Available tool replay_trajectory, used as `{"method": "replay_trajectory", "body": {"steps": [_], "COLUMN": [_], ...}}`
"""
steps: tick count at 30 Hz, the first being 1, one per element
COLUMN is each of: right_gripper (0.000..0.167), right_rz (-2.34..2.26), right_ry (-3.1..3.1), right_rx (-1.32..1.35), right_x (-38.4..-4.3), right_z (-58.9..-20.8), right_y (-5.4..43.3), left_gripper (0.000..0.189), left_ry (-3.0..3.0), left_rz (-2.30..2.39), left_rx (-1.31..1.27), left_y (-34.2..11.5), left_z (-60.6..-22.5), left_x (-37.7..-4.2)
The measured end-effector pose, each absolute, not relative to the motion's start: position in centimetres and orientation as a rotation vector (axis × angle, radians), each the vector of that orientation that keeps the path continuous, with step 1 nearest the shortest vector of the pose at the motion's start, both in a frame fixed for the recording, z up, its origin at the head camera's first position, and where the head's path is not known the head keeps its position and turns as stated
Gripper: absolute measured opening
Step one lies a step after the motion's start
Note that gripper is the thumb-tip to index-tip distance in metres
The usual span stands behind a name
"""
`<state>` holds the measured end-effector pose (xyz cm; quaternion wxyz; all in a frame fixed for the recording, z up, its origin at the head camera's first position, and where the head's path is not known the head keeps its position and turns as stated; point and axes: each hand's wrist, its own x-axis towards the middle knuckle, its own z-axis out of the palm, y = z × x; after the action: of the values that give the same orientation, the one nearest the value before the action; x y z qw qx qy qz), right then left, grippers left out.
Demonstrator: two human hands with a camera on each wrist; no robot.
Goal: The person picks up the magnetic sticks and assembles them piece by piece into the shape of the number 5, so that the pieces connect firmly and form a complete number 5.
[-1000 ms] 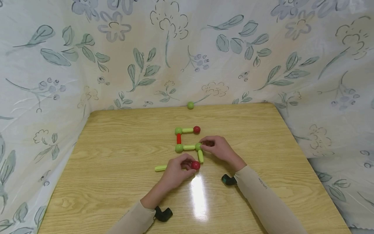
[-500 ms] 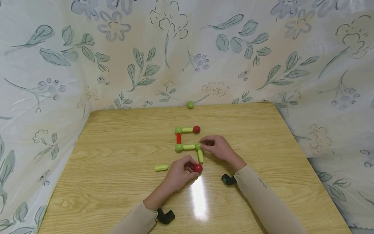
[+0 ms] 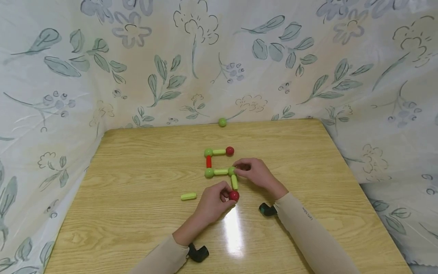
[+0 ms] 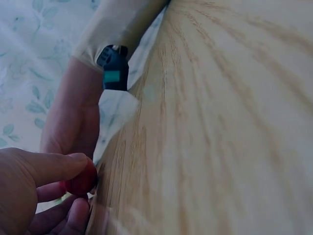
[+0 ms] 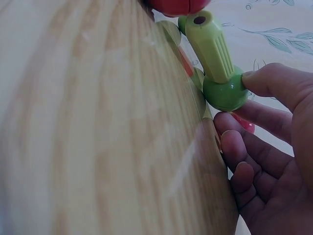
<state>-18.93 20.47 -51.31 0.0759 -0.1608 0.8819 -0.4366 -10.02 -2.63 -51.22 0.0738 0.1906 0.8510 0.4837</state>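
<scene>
My left hand (image 3: 213, 202) pinches a red ball (image 3: 234, 195) between thumb and fingers, as the left wrist view also shows. The ball sits by the near end of a yellow-green rod (image 3: 234, 182); I cannot tell whether they touch. At the rod's other end is a green ball (image 5: 226, 93), pinched by my right hand (image 3: 256, 174). A dark dot shows on the rod's end in the right wrist view. From that green ball a chain runs on through another yellow-green rod (image 3: 221, 172), a green ball (image 3: 209, 172) and a red rod (image 3: 208, 161).
The chain's far part has a green corner ball (image 3: 208, 152), a rod (image 3: 219, 152) and a red end ball (image 3: 230, 151). A loose yellow-green rod (image 3: 188, 196) lies left of my left hand. One green ball (image 3: 222, 122) rests at the table's back edge by the floral cloth (image 3: 143, 83).
My left hand has moved right with the red ball, to the near end of the rod. The loose rod, partly covered before, now shows whole. My right hand stays in place.
</scene>
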Motion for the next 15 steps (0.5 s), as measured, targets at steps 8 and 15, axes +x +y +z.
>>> {"method": "replay_trajectory", "body": {"steps": [8,15], "right_gripper": [0.019,0.02], "right_rz": [-1.294,-1.298], "right_ry": [2.652,2.653], "right_rx": [-0.476,-0.47], "right_x": [-19.12,-19.07], "right_z": [-51.51,-51.4], "right_y": [20.48,20.45], "left_gripper": [0.025,0.026], "left_ry": [2.577,2.588], "left_rz": [1.425,1.428], "left_rx": [0.55,0.538], "left_y": [-2.54,-2.46], "left_z": [-51.23,-51.3], "left_x": [-10.26,-10.32]}}
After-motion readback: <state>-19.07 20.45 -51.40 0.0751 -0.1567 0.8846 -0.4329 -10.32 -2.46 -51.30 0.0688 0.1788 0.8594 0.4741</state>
